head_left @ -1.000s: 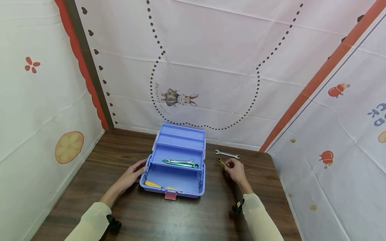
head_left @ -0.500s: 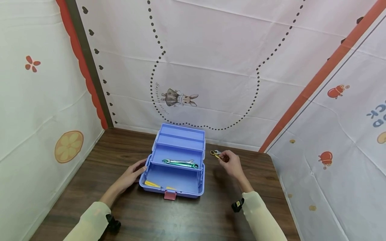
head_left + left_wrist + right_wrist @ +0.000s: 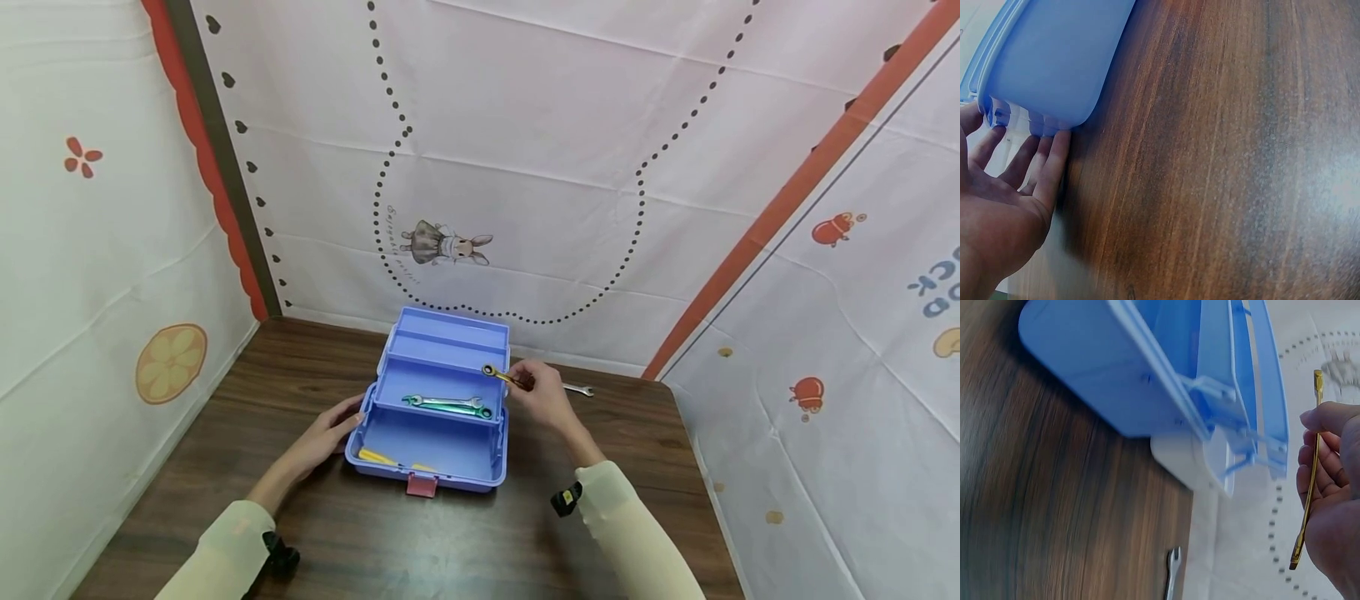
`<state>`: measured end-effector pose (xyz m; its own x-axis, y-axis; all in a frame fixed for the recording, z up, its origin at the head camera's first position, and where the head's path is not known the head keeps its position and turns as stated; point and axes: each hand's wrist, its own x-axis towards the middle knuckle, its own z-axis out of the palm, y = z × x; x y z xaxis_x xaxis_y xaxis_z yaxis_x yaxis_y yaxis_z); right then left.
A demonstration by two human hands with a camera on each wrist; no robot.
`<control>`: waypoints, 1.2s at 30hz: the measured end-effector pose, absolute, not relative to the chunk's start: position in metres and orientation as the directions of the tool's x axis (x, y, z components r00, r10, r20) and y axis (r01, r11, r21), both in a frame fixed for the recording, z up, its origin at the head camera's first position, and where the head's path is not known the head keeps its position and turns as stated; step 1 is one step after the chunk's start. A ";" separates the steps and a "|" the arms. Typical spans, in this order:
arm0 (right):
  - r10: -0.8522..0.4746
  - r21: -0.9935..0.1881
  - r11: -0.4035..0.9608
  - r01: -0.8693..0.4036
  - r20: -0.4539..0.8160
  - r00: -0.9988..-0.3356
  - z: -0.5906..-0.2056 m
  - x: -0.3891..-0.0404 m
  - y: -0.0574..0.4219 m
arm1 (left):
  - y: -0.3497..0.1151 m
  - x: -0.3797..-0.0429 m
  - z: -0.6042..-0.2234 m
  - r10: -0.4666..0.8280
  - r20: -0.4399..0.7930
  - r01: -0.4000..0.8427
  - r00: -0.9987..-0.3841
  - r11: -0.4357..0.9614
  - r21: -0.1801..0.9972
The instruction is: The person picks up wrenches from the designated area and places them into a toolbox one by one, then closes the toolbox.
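A blue toolbox (image 3: 420,481) stands with its tiered trays spread, its red latch (image 3: 422,486) at the front. My left hand (image 3: 330,437) rests against its left side; in the left wrist view straight fingers (image 3: 1054,159) touch the outer wall. My right hand (image 3: 542,393) pinches a gold ring-ended wrench (image 3: 497,374) between thumb and fingers, its ring end over the right part of the middle tray (image 3: 442,375). In that tray lie a silver wrench (image 3: 450,402) and a green wrench (image 3: 461,410). Yellow-handled tools (image 3: 378,457) lie in the bottom compartment.
Another silver wrench (image 3: 579,389) lies on the brown wooden table (image 3: 420,558) behind my right hand, partly hidden by it. Printed cloth walls (image 3: 525,208) rise at the back and on both sides.
My right hand has lifted the gold wrench and carried it left, from beside the silver wrench on the table to over the toolbox's tray. The left hand stays at the box.
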<state>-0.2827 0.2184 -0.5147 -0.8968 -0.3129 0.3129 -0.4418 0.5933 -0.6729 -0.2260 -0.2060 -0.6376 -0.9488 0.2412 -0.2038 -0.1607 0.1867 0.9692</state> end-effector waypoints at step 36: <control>-0.499 -0.633 0.558 -0.537 0.261 -0.826 -0.524 -0.284 0.128 | -0.203 -0.223 -0.631 0.235 -0.215 -0.172 -0.948 0.192 0.966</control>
<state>-0.2836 0.1284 -0.5242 -0.8263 -0.4993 0.2607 -0.5367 0.5575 -0.6333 -0.2227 -0.2032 -0.6311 -0.9479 0.2345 -0.2155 -0.1722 0.1918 0.9662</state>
